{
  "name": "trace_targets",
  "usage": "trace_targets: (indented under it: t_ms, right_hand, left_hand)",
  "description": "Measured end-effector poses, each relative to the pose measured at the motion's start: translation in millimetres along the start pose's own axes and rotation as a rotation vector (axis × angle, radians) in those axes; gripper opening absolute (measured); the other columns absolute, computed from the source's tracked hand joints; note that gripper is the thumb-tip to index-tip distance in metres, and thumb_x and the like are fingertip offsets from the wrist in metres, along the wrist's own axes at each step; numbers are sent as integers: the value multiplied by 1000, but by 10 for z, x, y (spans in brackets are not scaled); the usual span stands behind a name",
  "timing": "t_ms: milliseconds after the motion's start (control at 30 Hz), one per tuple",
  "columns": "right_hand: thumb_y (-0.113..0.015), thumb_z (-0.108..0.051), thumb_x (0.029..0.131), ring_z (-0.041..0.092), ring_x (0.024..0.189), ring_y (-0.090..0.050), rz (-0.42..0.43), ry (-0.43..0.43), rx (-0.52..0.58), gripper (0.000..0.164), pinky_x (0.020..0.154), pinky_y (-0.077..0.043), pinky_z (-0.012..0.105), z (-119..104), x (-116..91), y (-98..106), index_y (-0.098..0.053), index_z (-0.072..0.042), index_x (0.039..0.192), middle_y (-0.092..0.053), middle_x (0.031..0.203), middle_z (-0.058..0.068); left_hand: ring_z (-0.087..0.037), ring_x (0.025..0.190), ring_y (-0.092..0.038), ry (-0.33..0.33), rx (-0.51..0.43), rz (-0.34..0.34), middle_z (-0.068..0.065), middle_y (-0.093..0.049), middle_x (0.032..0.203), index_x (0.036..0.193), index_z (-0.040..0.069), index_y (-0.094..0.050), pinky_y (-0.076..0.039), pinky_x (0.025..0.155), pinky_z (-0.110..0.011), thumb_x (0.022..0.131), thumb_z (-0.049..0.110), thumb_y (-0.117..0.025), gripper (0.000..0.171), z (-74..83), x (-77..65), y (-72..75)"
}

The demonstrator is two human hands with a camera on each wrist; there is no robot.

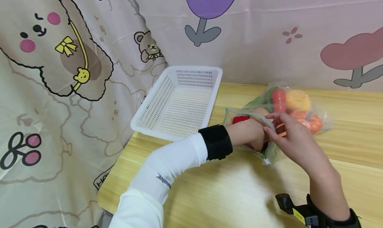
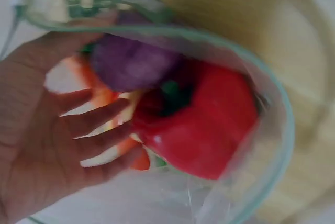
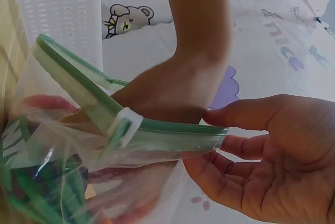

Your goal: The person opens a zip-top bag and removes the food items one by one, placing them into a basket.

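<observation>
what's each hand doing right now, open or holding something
Left hand: open, inside the bag by the red pepper, gripping nothing.
Right hand: closed, pinching the bag's green rim.

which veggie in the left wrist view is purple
The rounded vegetable up and left of the red bell pepper in the bag; its purple colour sets it apart, no other vegetable there shows it.

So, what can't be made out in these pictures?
Head: the left hand, its fingers mostly hidden by its own back and the bag.
Left wrist: whatever lies beneath the red pepper, hidden by it; the orange things, blurred and partly behind fingers.
Right wrist: the rest of the basket, cut off by the top edge.
</observation>
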State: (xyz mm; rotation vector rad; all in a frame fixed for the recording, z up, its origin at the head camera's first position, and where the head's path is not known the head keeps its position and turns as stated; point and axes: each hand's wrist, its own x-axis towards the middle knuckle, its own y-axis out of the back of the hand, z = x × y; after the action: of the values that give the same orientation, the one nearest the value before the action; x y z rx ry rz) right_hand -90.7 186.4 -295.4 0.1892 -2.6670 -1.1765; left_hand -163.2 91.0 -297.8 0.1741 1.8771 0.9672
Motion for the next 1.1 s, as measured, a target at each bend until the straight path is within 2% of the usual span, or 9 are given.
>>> trace_targets:
  t_ms: [133, 267, 400, 500, 633, 733, 833, 933, 1100]
  right_hand:
    - [-58, -13, 91, 36, 86, -62, -55, -24, 7, 38, 59, -46, 25, -5, 21, -12, -48, 1, 124, -58, 96, 20]
    - [-59, -14, 91, 35, 86, -62, -73, -19, 3, 38, 59, -46, 25, 0, 33, -17, -47, 1, 125, -58, 95, 19]
    - [-58, -15, 91, 35, 86, -62, -72, -12, 10, 39, 59, -46, 24, 13, 44, -13, -47, 1, 125, -58, 96, 19]
    - [-58, -14, 91, 35, 86, -62, -62, -9, 15, 38, 58, -46, 23, 30, 46, 2, -48, 1, 125, -58, 96, 19]
    - [-59, -12, 90, 38, 86, -62, -38, -3, 14, 36, 56, -45, 22, 56, 43, 27, -49, 0, 122, -58, 96, 20]
    - [-60, -13, 90, 37, 86, -63, -18, 0, 10, 35, 55, -45, 21, 73, 32, 37, -49, -1, 121, -58, 95, 18]
    - [-59, -12, 91, 33, 83, -62, -1, 0, 17, 35, 53, -45, 21, 95, 10, 58, -49, 0, 122, -57, 93, 16]
    - [-58, -11, 91, 15, 77, -60, 6, -10, 26, 35, 50, -46, 22, 130, -15, 87, -49, 2, 122, -56, 92, 16]
    - [-57, -9, 91, -11, 69, -48, 5, -21, 49, 35, 49, -48, 24, 187, -30, 93, -48, 2, 123, -54, 93, 16]
  left_hand:
    - [-2, 95, -39, -42, 135, -68, 15, -44, 106, 110, 29, -51, -31, 74, -16, 91, 45, -45, 25, 26, 76, 11]
    - [-2, 98, -37, -43, 195, -93, 14, -40, 107, 113, 30, -49, -30, 77, -17, 91, 50, -39, 32, 24, 85, -2]
    - [-5, 100, -40, -14, 65, -78, 13, -44, 104, 98, 29, -54, -32, 81, -18, 90, 48, -44, 23, -13, 64, -35]
    - [-5, 94, -43, -38, -29, -29, 12, -47, 95, 85, 27, -55, -34, 78, -19, 91, 44, -47, 19, -53, 40, -62]
    - [-5, 77, -42, -158, -48, 120, 11, -45, 76, 79, 24, -51, -33, 70, -18, 89, 36, -52, 15, -116, 2, -99]
    - [-4, 77, -44, -270, -82, 235, 11, -50, 81, 91, 21, -56, -35, 70, -15, 84, 27, -58, 9, -185, -40, -135]
    - [-5, 86, -47, -338, -148, 302, 8, -56, 101, 115, 19, -54, -37, 77, -14, 82, 25, -61, 34, -264, -122, -173]
    - [-8, 94, -46, -395, -199, 343, 3, -53, 110, 122, 18, -51, -37, 82, -16, 81, 25, -63, 44, -359, -242, -217]
    - [-9, 98, -42, -478, -291, 403, 3, -48, 105, 105, 19, -52, -38, 80, -17, 76, 26, -66, 34, -564, -503, -308]
